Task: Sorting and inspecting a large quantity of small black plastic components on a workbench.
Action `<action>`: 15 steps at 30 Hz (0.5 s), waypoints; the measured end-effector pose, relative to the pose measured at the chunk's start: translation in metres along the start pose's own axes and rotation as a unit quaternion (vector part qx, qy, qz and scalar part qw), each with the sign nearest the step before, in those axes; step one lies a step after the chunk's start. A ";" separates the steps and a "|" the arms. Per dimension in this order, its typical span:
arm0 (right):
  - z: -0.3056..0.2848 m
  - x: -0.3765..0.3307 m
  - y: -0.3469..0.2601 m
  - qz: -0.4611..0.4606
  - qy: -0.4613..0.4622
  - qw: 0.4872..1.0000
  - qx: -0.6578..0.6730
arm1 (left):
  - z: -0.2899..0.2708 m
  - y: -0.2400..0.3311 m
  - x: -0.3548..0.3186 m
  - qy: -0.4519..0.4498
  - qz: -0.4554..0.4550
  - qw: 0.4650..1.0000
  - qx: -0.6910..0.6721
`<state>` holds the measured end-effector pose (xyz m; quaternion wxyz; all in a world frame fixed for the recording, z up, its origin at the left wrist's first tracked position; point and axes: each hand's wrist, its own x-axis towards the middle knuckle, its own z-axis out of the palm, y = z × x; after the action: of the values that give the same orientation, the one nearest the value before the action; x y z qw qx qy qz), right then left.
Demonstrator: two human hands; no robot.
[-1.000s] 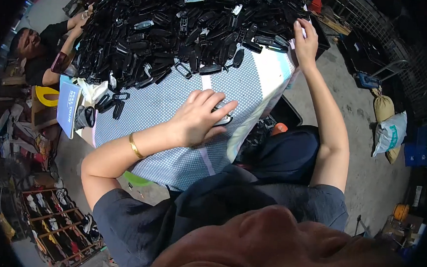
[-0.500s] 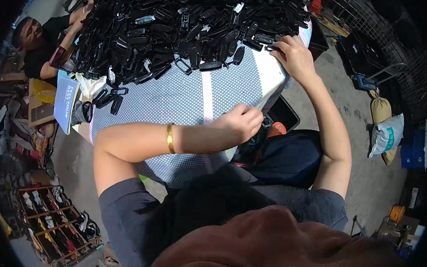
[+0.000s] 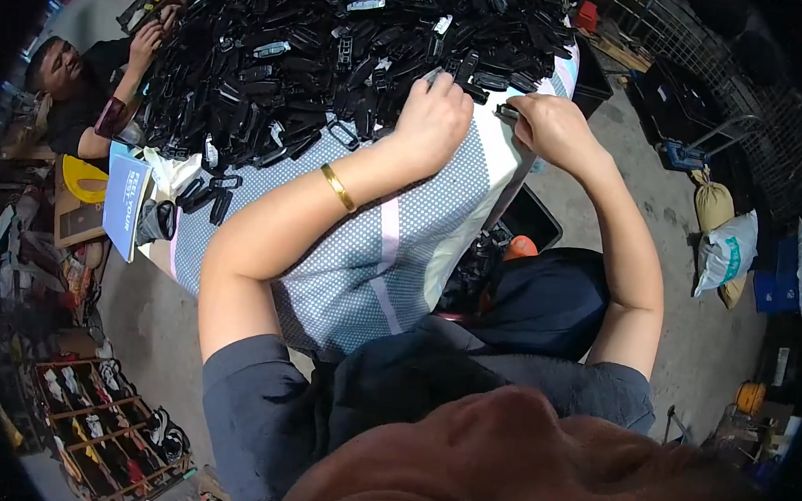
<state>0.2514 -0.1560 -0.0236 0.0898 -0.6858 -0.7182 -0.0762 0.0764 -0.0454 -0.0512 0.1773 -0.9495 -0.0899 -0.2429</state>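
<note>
Forearms rise from the lower edge, out of dark grey short sleeves, toward a surface [image 3: 363,276] covered in a pale blue-and-white dotted cloth with a pale pink stripe. The left forearm carries a thin gold bangle [image 3: 337,188] at the wrist. Beyond it the left hand [image 3: 435,119] rests knuckles-up at the near edge of the heap, at about 12 o'clock from the person's chest; its fingers are curled down into the parts, and a small pale grey piece [image 3: 430,75] shows at the fingertips, though whether it is gripped I cannot tell. At 1 o'clock the right hand [image 3: 555,127] lies just beside the left one, its fingers closed around a small black plastic part [image 3: 508,111] that sticks out toward the left hand.

Past both hands a large heap of small black plastic parts [image 3: 340,45], a few with pale grey faces, covers the far half of the surface. Some loose black pieces [image 3: 207,193] lie apart from the heap at 10 o'clock, near a blue printed card [image 3: 127,202] and a yellow object [image 3: 82,179] at the surface's left end. Under the near right edge stands a black bin [image 3: 531,224].

Farthest off, at 10 o'clock, another person in a dark shirt [image 3: 89,94] sits across the heap with a hand [image 3: 145,44] raised to it. At 3 o'clock, white and tan sacks [image 3: 723,243] lie on the concrete floor [image 3: 674,295].
</note>
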 end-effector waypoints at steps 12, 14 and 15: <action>0.026 0.021 -0.035 0.122 0.063 0.756 0.640 | -0.033 -0.008 -0.014 0.053 -0.134 0.894 -0.425; 0.018 0.022 -0.050 0.126 0.047 0.696 0.705 | -0.037 -0.014 -0.018 0.052 -0.262 0.815 -0.514; 0.014 0.023 -0.055 0.122 0.028 0.700 0.703 | -0.034 -0.019 -0.019 0.062 -0.275 0.777 -0.563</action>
<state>0.1949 -0.1330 -0.0315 0.5745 -0.5023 -0.4702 0.4434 0.0408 -0.0429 -0.0267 -0.4578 -0.7975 -0.1834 -0.3474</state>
